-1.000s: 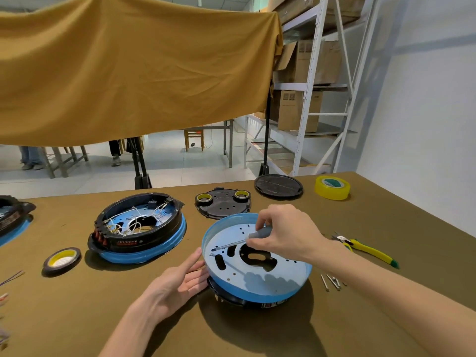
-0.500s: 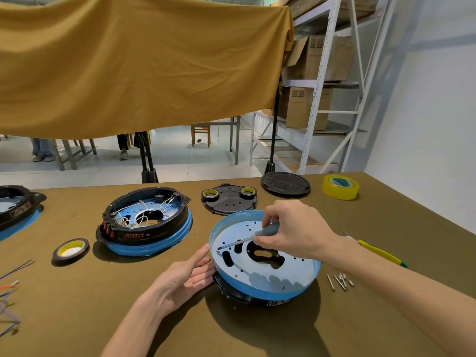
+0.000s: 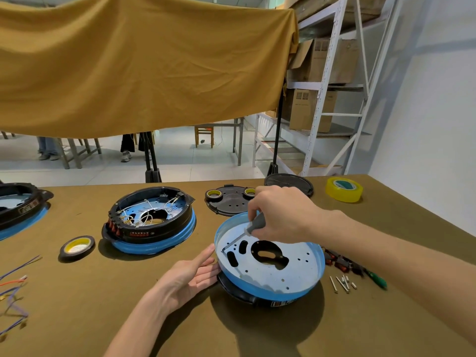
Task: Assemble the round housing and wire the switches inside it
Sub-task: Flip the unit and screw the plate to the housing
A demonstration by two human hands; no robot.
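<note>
Step in hand, by my reading: screwing blue-rimmed metal plate [image 3: 270, 269] onto black housing base [image 3: 239, 295], near front of worktop [image 3: 77, 318]. Right hand [image 3: 280, 212] curled round grey screwdriver [image 3: 253, 224], tip down at hole by plate's left edge. Left hand [image 3: 190, 276] flat, fingers straight, steadying rim from left. Spare screws [image 3: 343, 282] lie just right of housing. Finished wired housing [image 3: 150, 220] sits behind-left. Next: seat screw fully, keep plate from turning, then take another screw.

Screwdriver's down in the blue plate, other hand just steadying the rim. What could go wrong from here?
1. The left hand only rests flat against the housing; the housing could rotate or slide under torque.
2. The screwdriver in the right hand leans steeply, so its tip may slip off.
3. Loose screws lie near the right forearm and could get swept away.
</note>
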